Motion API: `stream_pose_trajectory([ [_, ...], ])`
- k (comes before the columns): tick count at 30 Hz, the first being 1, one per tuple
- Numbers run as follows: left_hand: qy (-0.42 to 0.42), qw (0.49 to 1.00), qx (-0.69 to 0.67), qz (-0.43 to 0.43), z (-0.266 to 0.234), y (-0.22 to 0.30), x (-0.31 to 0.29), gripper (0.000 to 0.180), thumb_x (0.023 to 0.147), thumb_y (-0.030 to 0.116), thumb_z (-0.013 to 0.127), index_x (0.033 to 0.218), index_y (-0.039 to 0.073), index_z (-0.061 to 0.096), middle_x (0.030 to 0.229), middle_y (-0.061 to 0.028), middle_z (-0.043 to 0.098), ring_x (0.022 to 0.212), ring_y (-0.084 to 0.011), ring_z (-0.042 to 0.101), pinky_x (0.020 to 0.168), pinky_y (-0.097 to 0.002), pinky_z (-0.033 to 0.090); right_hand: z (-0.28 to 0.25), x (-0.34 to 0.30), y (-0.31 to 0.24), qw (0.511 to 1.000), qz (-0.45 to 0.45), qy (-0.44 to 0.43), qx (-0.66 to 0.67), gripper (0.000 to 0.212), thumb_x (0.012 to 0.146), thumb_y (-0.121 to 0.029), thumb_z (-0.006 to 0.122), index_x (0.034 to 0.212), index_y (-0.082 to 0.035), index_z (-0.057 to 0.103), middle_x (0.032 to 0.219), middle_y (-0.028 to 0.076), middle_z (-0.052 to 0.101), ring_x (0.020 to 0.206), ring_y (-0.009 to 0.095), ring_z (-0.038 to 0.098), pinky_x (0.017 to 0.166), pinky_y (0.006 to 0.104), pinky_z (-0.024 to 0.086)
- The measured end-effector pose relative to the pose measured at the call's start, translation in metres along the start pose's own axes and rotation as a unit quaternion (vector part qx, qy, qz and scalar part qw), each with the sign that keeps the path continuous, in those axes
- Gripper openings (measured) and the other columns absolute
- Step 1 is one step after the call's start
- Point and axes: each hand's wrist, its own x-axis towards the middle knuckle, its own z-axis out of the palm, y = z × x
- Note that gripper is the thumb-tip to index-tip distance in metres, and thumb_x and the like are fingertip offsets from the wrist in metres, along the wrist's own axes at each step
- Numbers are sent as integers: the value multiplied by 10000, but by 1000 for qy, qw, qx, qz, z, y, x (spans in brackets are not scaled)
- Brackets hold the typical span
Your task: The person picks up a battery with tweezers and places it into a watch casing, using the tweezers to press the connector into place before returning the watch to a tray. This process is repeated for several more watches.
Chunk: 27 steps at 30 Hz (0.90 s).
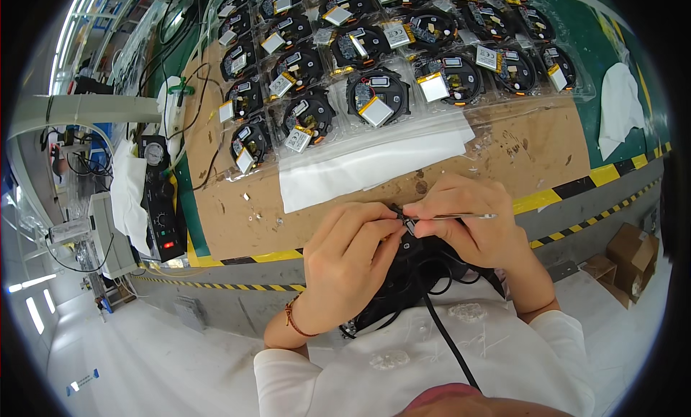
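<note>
Close to the bench's front edge, my left hand (349,255) pinches a small dark part with a pale rectangular patch (410,228) between thumb and fingertips. My right hand (471,219) meets it at the same part, its thumb and forefinger closed on a slim silver metal tool (468,216) that looks like tweezers. The tool lies almost level, one end toward the part, the other sticking out to the right. My fingers cover much of the small part, so its kind cannot be made out.
Clear plastic trays (338,138) hold several round black housings (379,93) with silver battery pouches. White paper (374,161) lies on a brown board (536,136). At left stands a black control box (162,201); at right lies a white cloth (620,107). Striped tape (568,190) marks the front edge.
</note>
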Motion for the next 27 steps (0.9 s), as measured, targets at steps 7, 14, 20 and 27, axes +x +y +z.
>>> stream_pose_trajectory([
  [7,-29,999,-11,-31,-6,5,6,170,670,-39,760,790,27,658,869,-60,661,730,-195,625,609,-275,496,1,-1,0,1000,-8,-1,0,235,744,-81,756,955,-56,657,751,67,665,611,223,616,503,291,463],
  [14,-19,998,29,-44,-1,12,1,157,672,-12,733,792,30,641,849,-43,627,751,-231,609,617,-327,500,1,-1,1,1000,-18,-2,-12,243,740,-103,763,950,-57,650,749,66,662,608,229,614,501,296,460],
  [20,0,998,51,-25,1,12,-1,166,677,-24,726,813,29,649,858,-49,625,749,-231,604,621,-321,497,0,1,0,1000,-19,-11,-16,244,743,-117,766,952,-63,653,738,70,654,601,232,611,498,296,456],
  [27,25,999,47,-13,6,10,-4,184,669,-33,735,823,26,653,868,-55,624,747,-230,601,623,-322,495,1,-1,1,1000,-20,-8,-10,241,747,-99,764,961,-67,658,730,73,650,588,227,612,498,290,459],
])
